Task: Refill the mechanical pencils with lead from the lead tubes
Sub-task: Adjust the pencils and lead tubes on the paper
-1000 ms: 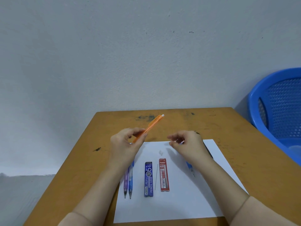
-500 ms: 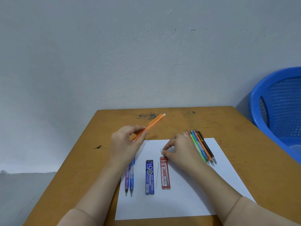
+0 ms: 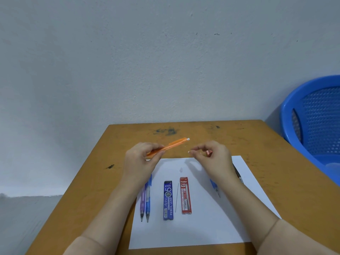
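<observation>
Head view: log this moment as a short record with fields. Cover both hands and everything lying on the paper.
left hand: grips the orange pencil, held above the table
right hand: fingers curled round a small red piece; what the fingertips pinch is too small to tell
paper: blue lead tube, loose lead, red lead tube, side by side
paper's left edge: purple pencil, blue pencil, tips toward the person
beneath right forearm: second blue pencil, partly hidden
beside table: blue basket

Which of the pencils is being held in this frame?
The orange pencil, gripped in the left hand above the table; the purple pencil and the others lie flat.
</observation>
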The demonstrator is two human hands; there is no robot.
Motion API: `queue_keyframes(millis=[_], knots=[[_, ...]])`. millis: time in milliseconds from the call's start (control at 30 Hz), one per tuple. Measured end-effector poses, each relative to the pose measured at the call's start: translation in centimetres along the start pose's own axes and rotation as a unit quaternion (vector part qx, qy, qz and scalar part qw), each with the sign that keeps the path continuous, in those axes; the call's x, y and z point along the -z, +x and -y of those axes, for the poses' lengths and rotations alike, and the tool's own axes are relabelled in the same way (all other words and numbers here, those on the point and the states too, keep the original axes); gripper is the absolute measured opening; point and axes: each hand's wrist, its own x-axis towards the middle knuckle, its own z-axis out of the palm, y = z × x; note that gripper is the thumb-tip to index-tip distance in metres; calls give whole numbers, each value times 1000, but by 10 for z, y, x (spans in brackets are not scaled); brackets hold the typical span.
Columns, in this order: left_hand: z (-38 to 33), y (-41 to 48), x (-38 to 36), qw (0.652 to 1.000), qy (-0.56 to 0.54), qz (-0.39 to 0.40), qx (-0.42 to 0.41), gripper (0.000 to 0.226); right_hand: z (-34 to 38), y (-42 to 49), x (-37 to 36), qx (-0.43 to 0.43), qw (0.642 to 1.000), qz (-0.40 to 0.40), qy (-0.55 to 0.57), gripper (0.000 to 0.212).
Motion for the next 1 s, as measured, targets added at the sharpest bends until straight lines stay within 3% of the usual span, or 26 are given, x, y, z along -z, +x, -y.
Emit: queue_keyframes(millis=[100,333,1000], knots=[[0,0,1,1000,2,2,-2,17,2,0,2,-17,996,-38,83,13],[2,0,1,1000,5,12,-13,17,5,0,4,-11,988,-70,139,13],[1,-1,0,999,15,7,-27,18,4,0,2,19,988,-62,140,15]])
